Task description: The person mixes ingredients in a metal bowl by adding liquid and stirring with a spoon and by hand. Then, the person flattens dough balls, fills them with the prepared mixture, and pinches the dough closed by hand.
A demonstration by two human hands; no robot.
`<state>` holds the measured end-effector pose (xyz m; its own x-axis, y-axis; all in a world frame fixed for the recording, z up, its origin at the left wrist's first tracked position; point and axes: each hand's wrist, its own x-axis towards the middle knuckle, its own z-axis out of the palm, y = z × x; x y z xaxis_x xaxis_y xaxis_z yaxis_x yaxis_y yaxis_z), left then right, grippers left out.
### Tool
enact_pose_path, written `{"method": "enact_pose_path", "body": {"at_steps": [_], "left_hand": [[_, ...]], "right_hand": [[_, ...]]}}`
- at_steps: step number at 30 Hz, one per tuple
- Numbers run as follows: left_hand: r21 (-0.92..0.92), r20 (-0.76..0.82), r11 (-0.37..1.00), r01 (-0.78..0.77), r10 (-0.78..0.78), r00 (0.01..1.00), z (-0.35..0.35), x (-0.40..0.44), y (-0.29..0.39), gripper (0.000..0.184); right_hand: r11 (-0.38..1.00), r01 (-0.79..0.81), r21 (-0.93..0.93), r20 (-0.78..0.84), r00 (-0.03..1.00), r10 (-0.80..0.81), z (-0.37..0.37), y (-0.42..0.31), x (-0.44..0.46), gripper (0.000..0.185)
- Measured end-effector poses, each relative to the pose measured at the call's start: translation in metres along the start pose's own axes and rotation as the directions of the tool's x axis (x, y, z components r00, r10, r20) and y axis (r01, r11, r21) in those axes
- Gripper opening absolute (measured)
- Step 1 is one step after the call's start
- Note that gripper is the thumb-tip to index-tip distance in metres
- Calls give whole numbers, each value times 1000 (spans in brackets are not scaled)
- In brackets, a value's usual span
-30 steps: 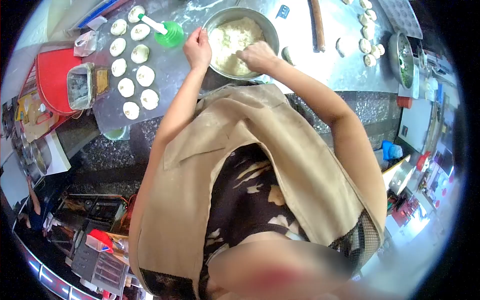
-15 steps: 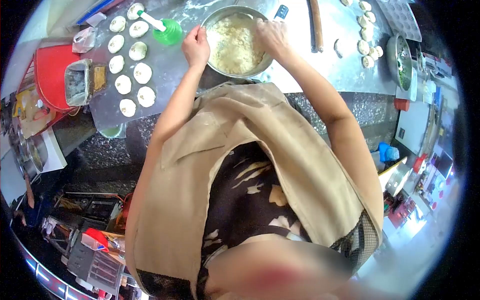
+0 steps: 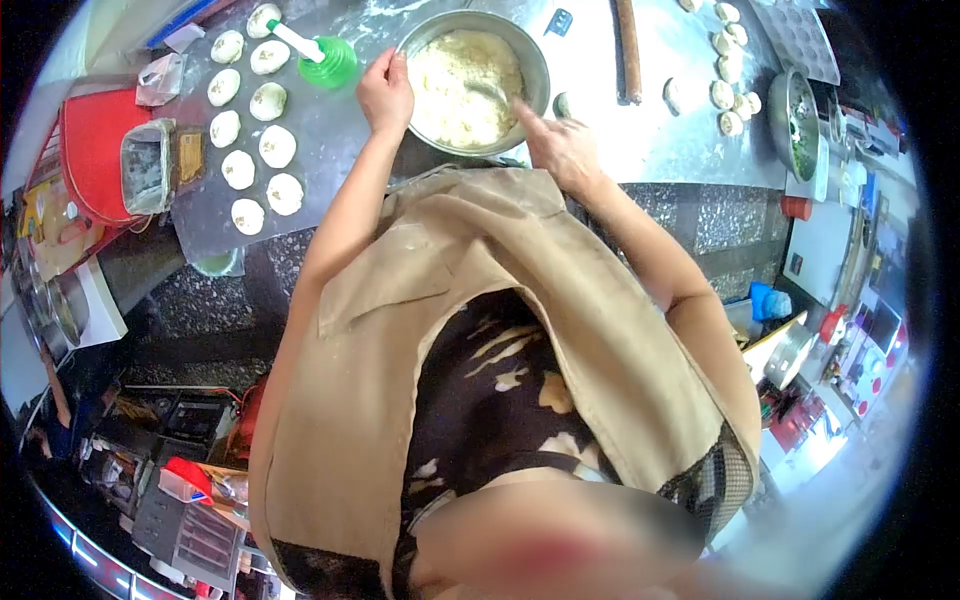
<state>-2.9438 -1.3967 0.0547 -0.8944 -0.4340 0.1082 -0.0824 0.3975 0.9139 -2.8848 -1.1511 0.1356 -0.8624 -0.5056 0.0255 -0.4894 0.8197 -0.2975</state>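
Observation:
A round metal bowl [image 3: 540, 82] holds a pale, crumbly mixture [image 3: 465, 88] at the top centre of the view. My left hand [image 3: 386, 92] grips the bowl's left rim, its thumb up at the edge. At the lower right rim is my right hand [image 3: 563, 150], its index finger stretched toward the mixture and the other fingers curled. A thin, shiny streak shows in the mixture near that fingertip; what the curled fingers hold is too unclear to name.
Rows of round dough pieces [image 3: 277, 146] and a green bottle [image 3: 327, 62] lie left of the bowl. To its right are a wooden rolling pin [image 3: 628, 50], smaller dough pieces [image 3: 722, 94] and a metal bowl with green contents [image 3: 797, 125]. A red container [image 3: 98, 155] stands far left.
My right hand has moved from inside the bowl, up along its right side, then down to the lower right rim. My left hand keeps its grip on the rim.

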Motion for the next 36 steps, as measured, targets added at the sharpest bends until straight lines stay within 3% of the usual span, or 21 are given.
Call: {"method": "enact_pose_path", "body": {"at_steps": [1, 3, 4, 6, 7, 9, 11, 14, 15, 17, 19, 22, 23, 25, 30, 31, 33, 36], "left_hand": [[2, 10, 1000, -2, 2, 1000, -1, -2, -1, 29], [5, 21, 1000, 24, -24, 999, 1, 0, 0, 30], [8, 33, 1000, 27, -28, 999, 0, -3, -1, 30], [11, 21, 1000, 27, -27, 999, 1, 0, 0, 30], [16, 26, 999, 27, -28, 999, 0, 0, 0, 30], [16, 26, 999, 31, -32, 999, 0, -1, 1, 31], [23, 14, 1000, -19, 18, 1000, 4, 4, 0, 31], [70, 31, 997, -12, 9, 999, -2, 0, 7, 32], [91, 46, 996, 25, -29, 999, -3, 0, 10, 32], [75, 52, 996, 40, -43, 998, -2, -3, 8, 30], [39, 32, 999, 34, -35, 999, 2, 8, 13, 28], [410, 60, 831, -377, 387, 920, -8, -3, 23, 28], [411, 59, 826, -385, 397, 916, -11, -8, 33, 28], [358, 292, 508, -784, 736, 610, -17, -27, 50, 42], [370, 368, 260, -892, 841, 398, -3, -74, 79, 53], [366, 369, 258, -894, 842, 394, 1, -74, 78, 53], [450, 324, 333, -829, 804, 499, 8, -72, 75, 51], [491, 384, 292, -821, 774, 504, 7, -65, 69, 48]], "right_hand": [[993, -113, 22, 236, 966, 104, 2, -1, -6, 49], [994, -101, -26, 244, 964, 105, -3, 1, -6, 49], [999, -49, -7, 68, 996, 49, -7, -3, -10, 50], [998, 58, -11, -267, 962, -59, -26, -16, -7, 43], [999, 53, -5, -267, 962, -53, -14, -12, -14, 43], [994, -87, -72, 118, 988, 95, 10, -1, -25, 44], [996, -51, -72, 93, 994, 58, 8, 10, -20, 47], [999, -37, -1, -270, 962, 35, -24, -16, -15, 51], [999, -36, 2, -269, 962, 35, -15, -13, -17, 51], [982, -185, -45, 128, 974, 189, 18, -1, -33, 53], [992, -100, -73, 60, 993, 104, 20, 10, -27, 52], [969, -42, -242, -112, 994, 15, 10, 0, -33, 51], [969, -44, -242, -123, 992, 15, 4, 1, -30, 51], [957, -21, -290, -374, 923, -93, -2, 1, -29, 51], [950, 19, -312, -413, 898, -153, -15, -1, -24, 46], [950, 14, -313, -415, 897, -150, -17, -2, -25, 46], [942, 54, -332, -398, 897, -192, -22, -4, -26, 46], [948, 78, -307, -465, 857, -221, -19, 0, -27, 51]]}}
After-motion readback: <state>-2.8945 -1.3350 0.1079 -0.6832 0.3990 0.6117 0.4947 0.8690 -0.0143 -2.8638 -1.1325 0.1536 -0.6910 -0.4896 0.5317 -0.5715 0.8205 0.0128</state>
